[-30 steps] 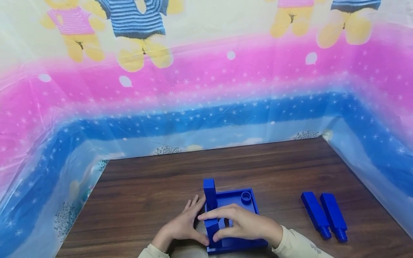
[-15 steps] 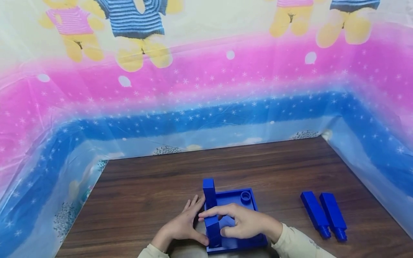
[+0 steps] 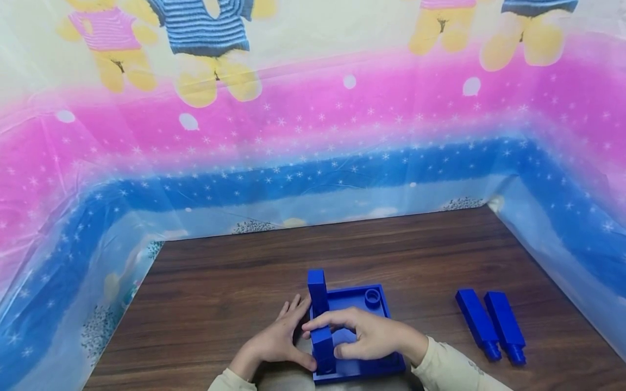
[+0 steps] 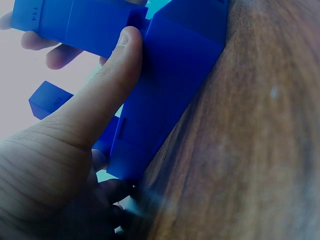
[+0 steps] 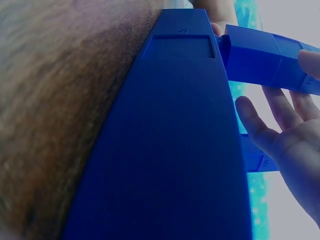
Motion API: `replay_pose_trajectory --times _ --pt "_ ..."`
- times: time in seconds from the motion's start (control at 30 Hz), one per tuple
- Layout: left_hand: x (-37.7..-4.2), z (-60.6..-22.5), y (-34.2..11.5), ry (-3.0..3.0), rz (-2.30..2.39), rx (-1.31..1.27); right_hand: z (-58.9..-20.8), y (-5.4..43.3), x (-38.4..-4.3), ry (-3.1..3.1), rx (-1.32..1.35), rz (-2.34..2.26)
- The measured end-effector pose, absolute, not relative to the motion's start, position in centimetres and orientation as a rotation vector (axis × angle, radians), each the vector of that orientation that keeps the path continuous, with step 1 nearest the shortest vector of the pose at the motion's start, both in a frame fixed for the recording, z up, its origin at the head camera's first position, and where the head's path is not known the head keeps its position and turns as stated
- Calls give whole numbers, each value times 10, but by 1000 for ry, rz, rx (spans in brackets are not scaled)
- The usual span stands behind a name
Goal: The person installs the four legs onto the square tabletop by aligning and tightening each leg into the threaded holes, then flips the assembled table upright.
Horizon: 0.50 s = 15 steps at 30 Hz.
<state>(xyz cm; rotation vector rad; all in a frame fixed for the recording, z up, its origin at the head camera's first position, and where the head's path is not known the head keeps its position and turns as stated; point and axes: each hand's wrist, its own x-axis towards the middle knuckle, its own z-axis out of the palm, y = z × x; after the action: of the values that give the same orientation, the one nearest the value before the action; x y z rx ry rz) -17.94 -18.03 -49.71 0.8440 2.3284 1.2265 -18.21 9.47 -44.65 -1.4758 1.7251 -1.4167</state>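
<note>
A blue square tray-like base (image 3: 362,371) with a raised rim lies on the table. Two blue square posts stand upright on its left side, a far post (image 3: 317,288) and a near post (image 3: 323,347). My right hand (image 3: 374,336) grips the upper part of the near post, thumb on its right face and fingers across the top and behind. My left hand (image 3: 280,339) holds the base's left edge, thumb (image 4: 107,82) at the near corner by the post's foot and fingers reaching to the far corner. A round socket (image 3: 373,298) shows in the far right corner.
Two loose blue posts (image 3: 476,323) with threaded ends lie side by side on the wooden table (image 3: 235,271), to the right. A printed cloth (image 3: 293,163) hangs around the back and sides of the table.
The near post has turned slightly and now lines up with the far post. My right thumb has shifted a little to the right and up. The left hand has stayed put.
</note>
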Motion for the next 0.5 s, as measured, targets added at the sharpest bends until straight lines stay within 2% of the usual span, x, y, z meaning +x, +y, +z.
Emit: replay_pose_trajectory --times 0.5 --pt "-180 -494 -177 2369 1149 785 -448 94 -182 1714 -1436 -1457"
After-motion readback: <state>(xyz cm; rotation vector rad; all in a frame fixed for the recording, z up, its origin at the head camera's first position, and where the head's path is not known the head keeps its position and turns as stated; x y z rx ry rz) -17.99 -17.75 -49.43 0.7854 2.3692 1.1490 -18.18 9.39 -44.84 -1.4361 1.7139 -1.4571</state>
